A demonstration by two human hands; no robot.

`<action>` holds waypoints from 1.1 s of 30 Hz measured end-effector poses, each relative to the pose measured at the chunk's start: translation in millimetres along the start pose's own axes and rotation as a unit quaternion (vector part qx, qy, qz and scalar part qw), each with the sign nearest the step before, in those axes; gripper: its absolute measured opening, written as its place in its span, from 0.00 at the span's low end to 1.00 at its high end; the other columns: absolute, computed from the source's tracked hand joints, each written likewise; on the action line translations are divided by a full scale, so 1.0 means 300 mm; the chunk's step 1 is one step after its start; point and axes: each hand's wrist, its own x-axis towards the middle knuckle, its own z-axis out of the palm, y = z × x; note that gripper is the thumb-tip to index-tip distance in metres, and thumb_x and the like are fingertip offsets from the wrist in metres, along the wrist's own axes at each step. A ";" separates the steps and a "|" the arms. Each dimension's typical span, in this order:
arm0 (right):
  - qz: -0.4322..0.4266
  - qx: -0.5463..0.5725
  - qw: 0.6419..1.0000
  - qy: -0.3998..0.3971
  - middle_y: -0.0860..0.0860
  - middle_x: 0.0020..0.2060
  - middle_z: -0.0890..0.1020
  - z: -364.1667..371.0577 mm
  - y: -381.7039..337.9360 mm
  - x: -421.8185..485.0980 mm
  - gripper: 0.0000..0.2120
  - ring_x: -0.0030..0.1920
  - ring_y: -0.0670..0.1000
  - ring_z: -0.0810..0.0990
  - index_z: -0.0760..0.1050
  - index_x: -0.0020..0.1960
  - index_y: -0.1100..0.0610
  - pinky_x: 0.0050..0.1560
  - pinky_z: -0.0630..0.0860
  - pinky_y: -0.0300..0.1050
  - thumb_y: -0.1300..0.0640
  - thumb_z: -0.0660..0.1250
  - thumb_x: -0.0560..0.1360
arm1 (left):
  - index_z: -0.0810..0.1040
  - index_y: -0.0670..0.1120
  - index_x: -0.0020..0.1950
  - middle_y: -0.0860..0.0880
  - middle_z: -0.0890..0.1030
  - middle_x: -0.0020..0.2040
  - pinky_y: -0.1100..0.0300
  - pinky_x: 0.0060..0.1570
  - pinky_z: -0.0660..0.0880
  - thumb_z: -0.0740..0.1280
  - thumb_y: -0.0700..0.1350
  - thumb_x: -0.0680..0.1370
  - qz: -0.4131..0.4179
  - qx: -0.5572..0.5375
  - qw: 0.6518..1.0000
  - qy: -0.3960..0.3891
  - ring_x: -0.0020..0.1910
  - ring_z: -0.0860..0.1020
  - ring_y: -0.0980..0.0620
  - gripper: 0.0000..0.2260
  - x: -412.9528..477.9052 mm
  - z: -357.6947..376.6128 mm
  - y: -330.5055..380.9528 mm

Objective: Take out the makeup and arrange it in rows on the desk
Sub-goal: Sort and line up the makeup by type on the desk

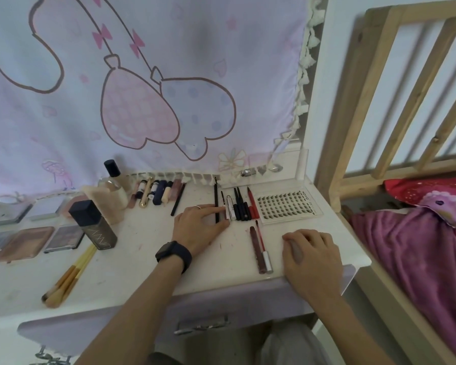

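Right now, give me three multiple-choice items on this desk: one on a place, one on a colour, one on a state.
1. Where does the lash tray lie?
A. left of the brushes
B. right of the pen row
C. on the bed

2. What colour is the watch?
A. white
B. red
C. black

3. How is the dark bottle?
A. lying flat
B. standing, capped
C. standing, cap off

Answers:
1 B, the tray's edge lies beside the row's right end.
2 C, band and face are both black.
3 B, it stands on its base with its square cap on.
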 end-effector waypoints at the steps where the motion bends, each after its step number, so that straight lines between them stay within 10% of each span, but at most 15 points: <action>1: -0.002 -0.001 1.000 -0.002 0.48 0.49 0.84 0.000 0.002 -0.002 0.14 0.51 0.50 0.77 0.83 0.49 0.52 0.49 0.71 0.45 0.47 0.60 0.75 | 0.81 0.64 0.59 0.56 0.79 0.65 0.48 0.69 0.68 0.71 0.64 0.72 0.000 0.000 1.000 0.000 0.67 0.74 0.54 0.16 0.000 0.000 0.001; 9: 0.014 -0.021 0.998 -0.064 0.48 0.60 0.83 0.001 0.015 -0.013 0.23 0.66 0.53 0.78 0.84 0.58 0.51 0.69 0.71 0.58 0.43 0.54 0.77 | 0.81 0.61 0.61 0.56 0.80 0.64 0.53 0.68 0.70 0.71 0.61 0.74 0.016 -0.004 1.000 -0.007 0.65 0.74 0.54 0.17 -0.002 -0.001 0.000; 23: 0.025 -0.021 0.996 -0.080 0.48 0.62 0.82 -0.006 0.007 -0.016 0.24 0.67 0.53 0.77 0.83 0.60 0.50 0.71 0.68 0.58 0.42 0.53 0.78 | 0.82 0.58 0.58 0.54 0.79 0.63 0.59 0.64 0.69 0.70 0.50 0.77 -0.017 -0.055 0.998 -0.010 0.64 0.75 0.54 0.10 -0.007 -0.073 -0.020; 30: 0.030 -0.025 0.996 -0.078 0.48 0.62 0.83 -0.006 0.003 -0.015 0.25 0.67 0.53 0.77 0.83 0.59 0.50 0.71 0.69 0.58 0.41 0.52 0.77 | 0.76 0.52 0.69 0.46 0.75 0.69 0.47 0.63 0.72 0.61 0.57 0.80 -0.156 0.179 0.971 0.043 0.68 0.70 0.43 0.19 0.010 -0.185 -0.134; 33: 0.025 -0.032 0.996 -0.083 0.48 0.62 0.82 -0.006 0.006 -0.012 0.25 0.67 0.52 0.77 0.83 0.59 0.50 0.71 0.69 0.57 0.42 0.52 0.78 | 0.83 0.50 0.54 0.45 0.79 0.58 0.49 0.52 0.76 0.60 0.55 0.81 -0.161 0.219 0.962 0.022 0.56 0.74 0.43 0.15 0.013 -0.190 -0.151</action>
